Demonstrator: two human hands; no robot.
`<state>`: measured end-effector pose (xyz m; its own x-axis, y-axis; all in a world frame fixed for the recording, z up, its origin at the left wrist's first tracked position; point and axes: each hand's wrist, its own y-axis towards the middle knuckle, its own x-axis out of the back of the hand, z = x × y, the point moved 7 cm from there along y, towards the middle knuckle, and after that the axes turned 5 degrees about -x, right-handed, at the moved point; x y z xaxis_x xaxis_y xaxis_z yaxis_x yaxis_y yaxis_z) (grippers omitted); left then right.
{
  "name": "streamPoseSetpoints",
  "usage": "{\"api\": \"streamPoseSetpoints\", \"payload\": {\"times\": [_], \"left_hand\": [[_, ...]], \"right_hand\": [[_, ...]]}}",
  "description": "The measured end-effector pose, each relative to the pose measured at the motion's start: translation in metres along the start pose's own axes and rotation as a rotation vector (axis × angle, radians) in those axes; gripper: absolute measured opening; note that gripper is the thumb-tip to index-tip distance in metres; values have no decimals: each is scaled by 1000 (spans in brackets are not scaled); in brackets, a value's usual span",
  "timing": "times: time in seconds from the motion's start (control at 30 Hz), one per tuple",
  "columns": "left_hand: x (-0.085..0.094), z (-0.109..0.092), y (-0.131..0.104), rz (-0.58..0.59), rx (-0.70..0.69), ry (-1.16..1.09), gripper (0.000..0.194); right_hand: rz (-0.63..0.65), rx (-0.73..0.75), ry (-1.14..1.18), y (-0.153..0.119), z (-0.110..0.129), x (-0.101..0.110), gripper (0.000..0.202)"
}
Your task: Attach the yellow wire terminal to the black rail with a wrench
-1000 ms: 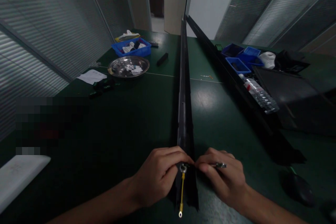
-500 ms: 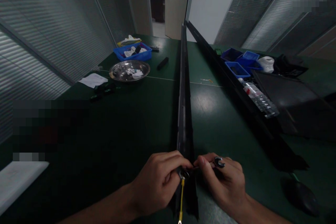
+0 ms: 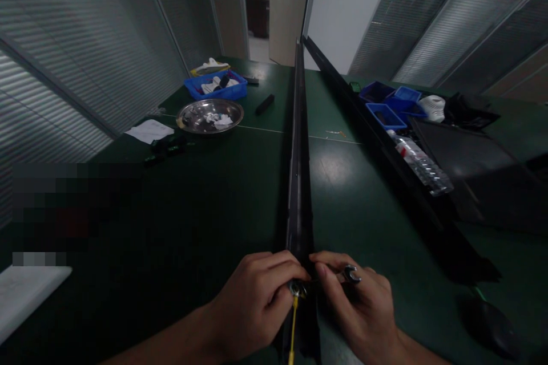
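A long black metal channel [image 3: 298, 199] runs away from me along the green table. At its near end my left hand [image 3: 261, 299] is closed, thumb and fingers bent over a small shiny metal fitting [image 3: 298, 290]. A yellow wire [image 3: 293, 331] leads from that fitting toward me. What the left fingertips grip is hidden. My right hand [image 3: 362, 308] is closed on a wrench [image 3: 351, 274]; its open jaw sticks out past the thumb, while its shaft points left toward the fitting. The wrench's other end is hard to make out. Both hands' fingertips are close together over the channel.
A second black channel [image 3: 385, 165] lies at the right. Beyond it are blue bins [image 3: 385, 117], a plastic bottle [image 3: 422, 162] and a dark flat panel [image 3: 483, 171]. A computer mouse [image 3: 488, 319] lies near right. At left stand a steel bowl [image 3: 192, 124] and a blue basket [image 3: 237, 91].
Both hands have shifted slightly, with the wrench jaw a little lower and further left. My right index finger is now straighter, reaching toward the channel. The view has moved slightly.
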<state>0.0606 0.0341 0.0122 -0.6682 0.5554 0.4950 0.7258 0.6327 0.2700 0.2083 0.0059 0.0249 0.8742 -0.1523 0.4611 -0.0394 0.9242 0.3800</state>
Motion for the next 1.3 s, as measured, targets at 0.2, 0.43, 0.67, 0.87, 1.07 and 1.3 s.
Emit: {"api": "streamPoseSetpoints", "payload": {"times": [0.2,0.43,0.67,0.87,1.07,1.3], "left_hand": [[-1,1,0,-4,10,21,38],[0,1,-1,8,28,18,40],[-4,0,0,18,49,50,28],[-7,1,6,60,284,105,24],[-10,1,6,104,289,101,19],[-9,4,4,54,293,101,18]], "right_hand": [[42,-272,157,-5,-21,-6,18],[116,-402,335,-14,-35,-12,20],[98,-321,240,-4,-27,-9,22],[127,-394,326,-11,-34,-14,20],[154,-475,404,-16,-38,-18,21],[265,-368,404,-9,-29,-13,13]]}}
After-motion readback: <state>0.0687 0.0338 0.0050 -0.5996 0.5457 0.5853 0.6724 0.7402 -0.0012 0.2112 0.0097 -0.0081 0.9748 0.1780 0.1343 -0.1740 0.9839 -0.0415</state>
